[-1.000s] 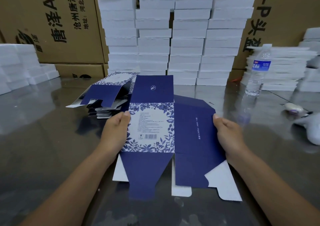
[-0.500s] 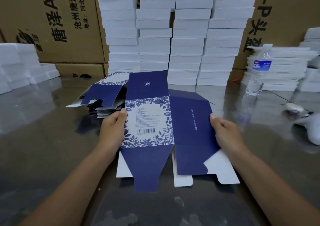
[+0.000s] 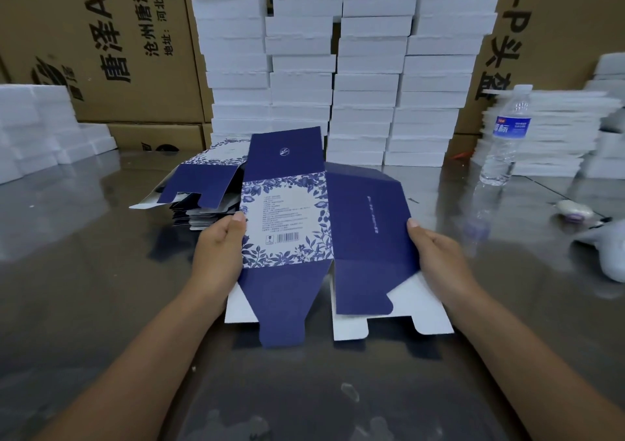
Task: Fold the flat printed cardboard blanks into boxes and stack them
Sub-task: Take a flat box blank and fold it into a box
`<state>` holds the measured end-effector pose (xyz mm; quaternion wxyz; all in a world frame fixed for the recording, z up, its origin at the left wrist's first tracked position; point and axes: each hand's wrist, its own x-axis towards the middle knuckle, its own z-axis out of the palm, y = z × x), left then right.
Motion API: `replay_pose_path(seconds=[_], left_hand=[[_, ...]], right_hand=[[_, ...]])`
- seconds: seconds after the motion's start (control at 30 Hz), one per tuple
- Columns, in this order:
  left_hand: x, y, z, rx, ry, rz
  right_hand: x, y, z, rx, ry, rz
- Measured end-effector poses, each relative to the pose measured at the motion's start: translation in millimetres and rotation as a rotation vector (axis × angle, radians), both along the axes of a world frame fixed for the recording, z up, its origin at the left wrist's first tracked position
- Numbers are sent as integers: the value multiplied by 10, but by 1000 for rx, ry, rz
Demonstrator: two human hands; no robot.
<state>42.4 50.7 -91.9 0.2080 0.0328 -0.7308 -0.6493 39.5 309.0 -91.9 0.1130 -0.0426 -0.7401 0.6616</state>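
Right hand [image 3: 439,264], blank [image 3: 287,217] slightly higher

Bare table [image 3: 84,305] open left of the blank [image 3: 287,217] and on its near side. Behind it: pile of flat blanks [image 3: 203,186], then white foam stacks [image 3: 368,102]. To its right: water bottle [image 3: 507,136].

blank [image 3: 287,217] before pile [image 3: 203,210], bottle [image 3: 507,136] right

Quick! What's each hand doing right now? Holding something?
Left hand: closed on the left edge of the blue cardboard blank, thumb on top.
Right hand: closed on the same blank's right edge, thumb on top.
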Motion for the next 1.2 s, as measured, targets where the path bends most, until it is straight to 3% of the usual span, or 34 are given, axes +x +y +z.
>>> replay_pose_path(seconds=[0.27,0.43,0.57,0.83,0.97,1.2], left_hand=[[-40,13,13,216,-47,-94],[-14,18,-15,47,-32,-134],[-12,-3,-10,45,-24,-63],[-3,-3,24,136,-31,-9],[-2,38,55,190,-88,-41],[42,34,58,-18,-93,-37]], right_hand=[[-19,41,-13,76,42,-33],[-36,74,-3,-30,7,-71],[-26,35,-4,-67,19,-22],[-30,-14,-52,202,78,-40],[-55,24,-55,123,49,-83],[-71,46,-60,25,26,-81]])
